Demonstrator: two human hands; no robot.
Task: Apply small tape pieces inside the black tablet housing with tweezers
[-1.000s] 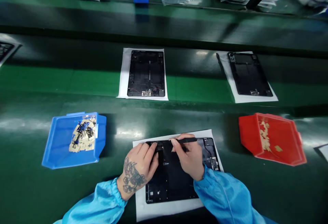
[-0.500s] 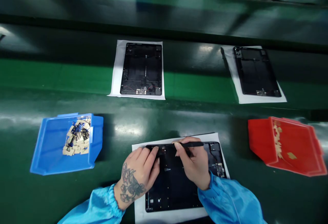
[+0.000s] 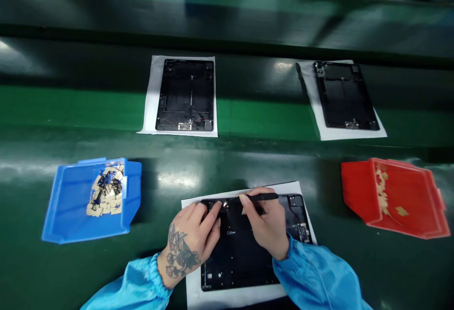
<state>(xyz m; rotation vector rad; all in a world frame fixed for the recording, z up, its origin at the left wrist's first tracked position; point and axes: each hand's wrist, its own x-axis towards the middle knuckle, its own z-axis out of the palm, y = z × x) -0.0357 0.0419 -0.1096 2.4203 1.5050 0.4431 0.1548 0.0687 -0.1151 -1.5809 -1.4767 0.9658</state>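
A black tablet-like housing [image 3: 244, 258] lies on a white sheet [image 3: 198, 298] in front of me. On its upper left edge rests my tattooed left hand [image 3: 193, 241], fingers bent and fingertips pressed near the rim; whatever they hold there is hidden. My right hand [image 3: 267, 222] is closed around a thin black tool [image 3: 264, 197], whose tip points left along the upper edge of the housing, a little right of my left fingertips. A small circuit board [image 3: 302, 233] shows at the housing's right side, beside my right wrist.
A blue bin [image 3: 74, 201] of small cream and dark parts stands at the left, a red bin [image 3: 411, 206] with cream pieces at the right. Farther back, two more housings [image 3: 177, 92] [image 3: 347, 101] lie on white sheets. Papers and plastic bags line a shelf at the top.
The two far housings and their sheets appear shifted left in the view. Both hands stay at the upper edge of the near housing, nearly unmoved.
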